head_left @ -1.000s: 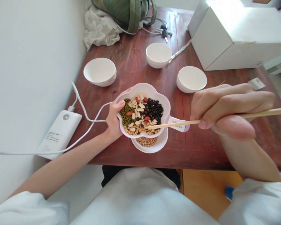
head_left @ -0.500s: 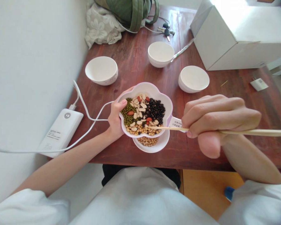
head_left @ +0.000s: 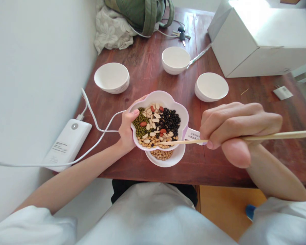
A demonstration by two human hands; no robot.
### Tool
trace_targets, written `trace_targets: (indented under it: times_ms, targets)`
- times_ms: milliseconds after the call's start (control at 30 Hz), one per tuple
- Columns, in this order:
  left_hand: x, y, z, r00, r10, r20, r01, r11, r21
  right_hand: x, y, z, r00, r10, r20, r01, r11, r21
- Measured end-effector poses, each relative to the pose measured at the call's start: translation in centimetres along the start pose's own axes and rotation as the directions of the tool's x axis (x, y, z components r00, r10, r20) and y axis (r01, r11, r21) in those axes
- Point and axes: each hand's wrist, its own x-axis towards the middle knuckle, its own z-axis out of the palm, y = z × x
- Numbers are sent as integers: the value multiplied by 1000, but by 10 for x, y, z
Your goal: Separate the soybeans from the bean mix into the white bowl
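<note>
My left hand grips the left rim of a flower-shaped bowl, white with a lilac edge, its thumb over the rim. In it lie green mung beans, black beans, pale and red-skinned peanuts and yellow soybeans. My right hand is closed round wooden chopsticks; their tips rest among the soybeans at the near edge of the bowl. Under this bowl, partly hidden, a white round bowl holds more soybeans. A printed label sits on the right side.
Three white bowls stand beyond: a left one, a middle one and a right one. A power bank with a white cable is at left. Farther back are a green bag, keys and a white box.
The chopstick tips have shifted slightly toward me, and the chopsticks slant more, their right end higher. My right thumb has moved a little right. My left hand keeps its hold.
</note>
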Motion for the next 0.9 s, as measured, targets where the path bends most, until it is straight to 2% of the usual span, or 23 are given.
trace_targets:
  times_ms: [167,233,333,467,667,800,900]
  targets:
    - [1,-2,0,995,59,-75,-56,997,47,-1,1,-5,1000,-6,27,5,1000,15]
    - [1,-1,1,997,52,-61,-49,998,49,1,-1,-8,998,-17,62,16,1000,5]
    - [0,1,4,1000,24,-19,-23,998,67,4,-10,-16,993,31,116,-27,999,-41]
    - [0,3,5,998,44,-36,-41,996,78,3,-17,-24,996,88,5,-88,995,-54]
    - [0,2,4,999,48,-1,-48,999,23,6,-6,-31,986,39,161,-36,999,-25]
    - [0,1,4,1000,-5,-30,5,1000,7,6,1,-28,986,-14,167,8,999,37]
    - [1,-2,2,995,40,-88,-35,998,54,6,3,-25,988,-63,142,51,995,91]
